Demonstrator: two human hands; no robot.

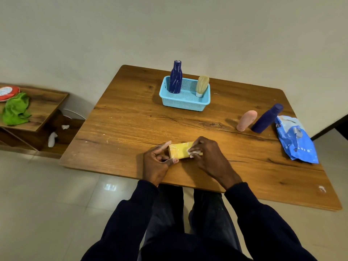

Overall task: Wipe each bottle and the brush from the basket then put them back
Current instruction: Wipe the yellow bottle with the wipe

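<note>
A yellow bottle [180,151] lies on its side near the table's front edge. My left hand [156,162] grips its left end between thumb and fingers. My right hand [207,153] presses a small white wipe [193,152] against its right part. At the back stands a light blue basket [183,103] holding a dark blue ribbed bottle [175,77] upright and a brush [201,85] with pale bristles up. A pink bottle [246,120] and a dark blue bottle [267,118] stand on the table at the right.
A blue wipes packet [295,140] lies near the wooden table's [131,119] right edge. A low side table [43,104] at the left carries a green cloth [16,109] and a red plate [8,92]. White scraps [52,139] lie beneath it.
</note>
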